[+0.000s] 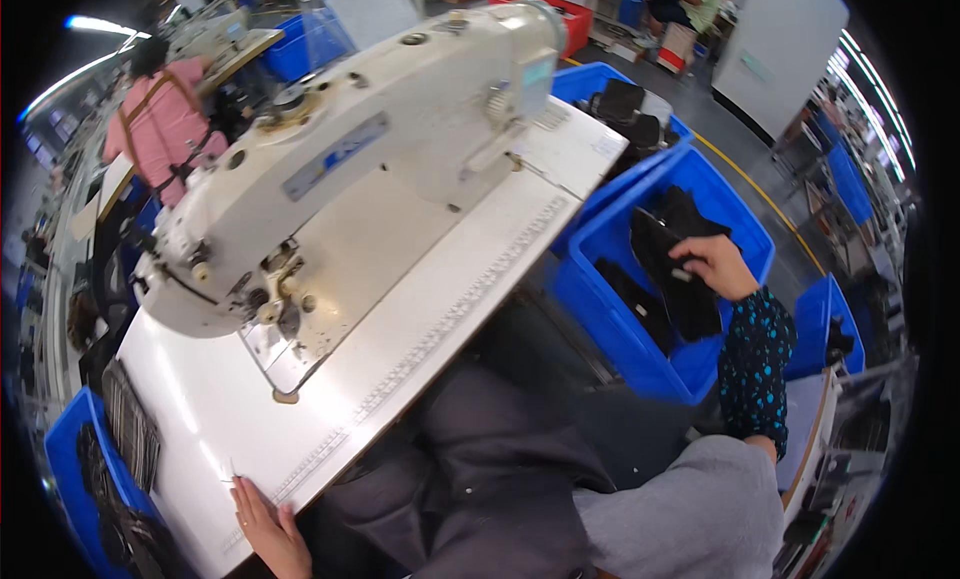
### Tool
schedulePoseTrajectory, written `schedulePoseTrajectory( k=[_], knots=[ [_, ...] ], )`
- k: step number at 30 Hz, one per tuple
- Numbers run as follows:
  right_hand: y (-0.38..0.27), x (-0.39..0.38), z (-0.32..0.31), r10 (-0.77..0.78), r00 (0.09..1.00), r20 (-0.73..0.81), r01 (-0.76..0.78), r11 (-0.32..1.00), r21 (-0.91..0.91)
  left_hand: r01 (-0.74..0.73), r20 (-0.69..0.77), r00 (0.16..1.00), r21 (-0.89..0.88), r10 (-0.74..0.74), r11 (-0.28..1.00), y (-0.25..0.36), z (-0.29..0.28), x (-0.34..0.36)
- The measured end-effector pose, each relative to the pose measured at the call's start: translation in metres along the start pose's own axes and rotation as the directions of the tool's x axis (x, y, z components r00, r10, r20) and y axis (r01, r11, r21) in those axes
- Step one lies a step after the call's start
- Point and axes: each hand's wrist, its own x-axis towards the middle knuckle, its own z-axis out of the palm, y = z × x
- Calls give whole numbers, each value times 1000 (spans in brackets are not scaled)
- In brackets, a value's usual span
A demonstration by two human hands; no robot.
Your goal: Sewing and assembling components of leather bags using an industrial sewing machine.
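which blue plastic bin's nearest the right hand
The nearer blue rectangular bin of the pair just right of the white sewing table: only there the right hand holds a black piece.

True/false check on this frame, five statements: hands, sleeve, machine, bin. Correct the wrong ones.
1. The right hand is at a dark piece in a blue bin. True.
2. The left hand is on top of the sewing machine. False: it is at the tabletop's near edge.
3. The sewing machine is mostly white. True.
4. The right sleeve is plain red. False: dark with blue dots.
5. Both hands share one bin. False: only the right.
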Motion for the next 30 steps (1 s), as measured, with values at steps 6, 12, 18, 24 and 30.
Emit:
schedulePoseTrajectory(
  k=[6,12,18,24,30],
  knots=[
    [125,-14,64,270,963,19,-268,961,-66,131,-66,986,-228,-150,965,4,-70,-28],
    [74,49,80,-122,988,-96,100,974,-203,127,-391,904,-144,-174,981,-80,-73,37],
    [-97,78,94,-385,919,-86,348,894,-283,267,-481,819,-161,-312,950,-184,-67,143],
    [-164,79,116,-545,832,-104,527,835,-157,577,36,810,-237,-586,782,-235,-62,176],
    [-215,81,142,-742,663,-100,740,670,-63,397,-394,820,-132,-416,908,-239,-48,160]
  ],
)
